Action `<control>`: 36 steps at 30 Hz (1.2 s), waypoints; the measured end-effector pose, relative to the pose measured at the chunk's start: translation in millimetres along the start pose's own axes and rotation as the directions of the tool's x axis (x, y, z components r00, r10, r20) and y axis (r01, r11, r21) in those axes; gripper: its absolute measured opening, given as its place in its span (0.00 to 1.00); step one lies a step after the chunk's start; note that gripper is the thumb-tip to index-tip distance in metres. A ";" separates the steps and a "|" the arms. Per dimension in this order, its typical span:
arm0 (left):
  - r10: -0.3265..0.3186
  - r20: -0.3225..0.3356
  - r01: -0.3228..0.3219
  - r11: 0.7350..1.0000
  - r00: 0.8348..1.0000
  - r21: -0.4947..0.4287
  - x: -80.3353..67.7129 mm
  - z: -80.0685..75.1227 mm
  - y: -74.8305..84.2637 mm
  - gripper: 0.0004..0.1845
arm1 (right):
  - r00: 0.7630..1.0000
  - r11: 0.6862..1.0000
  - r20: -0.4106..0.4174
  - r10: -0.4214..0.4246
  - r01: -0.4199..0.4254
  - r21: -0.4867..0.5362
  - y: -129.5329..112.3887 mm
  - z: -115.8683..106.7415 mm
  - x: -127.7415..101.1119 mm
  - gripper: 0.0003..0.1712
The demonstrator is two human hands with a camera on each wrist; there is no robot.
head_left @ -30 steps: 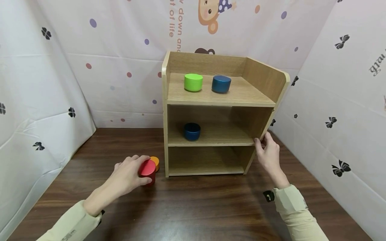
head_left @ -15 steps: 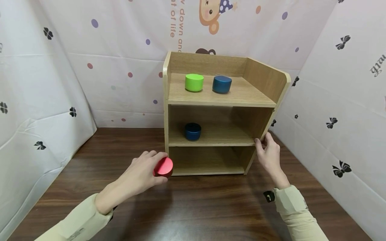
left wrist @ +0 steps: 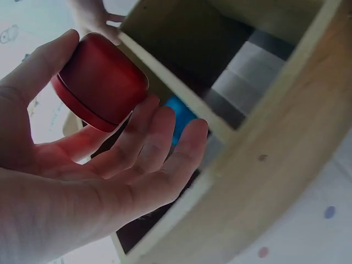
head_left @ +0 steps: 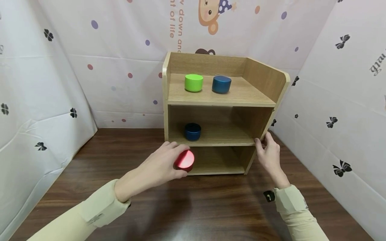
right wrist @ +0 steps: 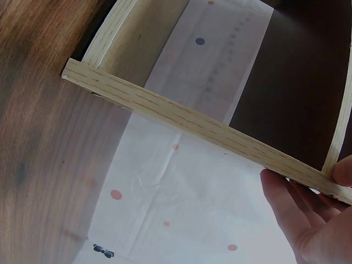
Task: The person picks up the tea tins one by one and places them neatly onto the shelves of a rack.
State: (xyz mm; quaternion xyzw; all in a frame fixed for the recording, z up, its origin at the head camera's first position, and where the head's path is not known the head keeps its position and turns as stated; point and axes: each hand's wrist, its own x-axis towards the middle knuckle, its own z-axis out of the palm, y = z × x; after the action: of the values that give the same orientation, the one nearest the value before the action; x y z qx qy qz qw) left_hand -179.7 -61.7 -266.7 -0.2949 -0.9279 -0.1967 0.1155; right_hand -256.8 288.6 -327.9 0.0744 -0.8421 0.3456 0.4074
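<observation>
Head view: left hand (head_left: 164, 164) grips red tin (head_left: 184, 160) at the mouth of the shelf unit's (head_left: 220, 97) bottom bay. Right hand (head_left: 268, 154) clasps the unit's right front edge.

Left wrist: fingers (left wrist: 159, 143) curl round the tin (left wrist: 102, 80).

Right wrist: fingers (right wrist: 297, 212) rest under the shelf edge (right wrist: 203, 132).

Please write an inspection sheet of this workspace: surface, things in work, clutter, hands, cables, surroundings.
Surface: dark wooden table, bearing a wooden shelf unit with three levels.
Things in work: red tin, held in the air in front of the bottom level of the shelf unit.
Clutter: green tin and blue tin on the top level; dark blue tin on the middle level.
Hands: left hand grips the red tin; right hand holds the shelf unit's right front edge.
Cables: nothing seen.
Surroundings: white cloth walls with dots, bows and a cartoon print.
</observation>
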 end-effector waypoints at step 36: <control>-0.034 0.115 0.027 0.998 0.993 0.057 128.0 15.0 52.4 0.33 | 1.000 1.000 -0.002 0.007 -0.007 -0.008 -0.2 -2.6 -1.2 0.09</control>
State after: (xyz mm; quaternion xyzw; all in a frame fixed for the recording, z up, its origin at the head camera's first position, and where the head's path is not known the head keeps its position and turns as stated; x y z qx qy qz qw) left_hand -252.5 48.2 -222.2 -0.2883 -0.9425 -0.1551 0.0667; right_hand -254.2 290.0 -327.6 0.0696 -0.8433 0.3437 0.4072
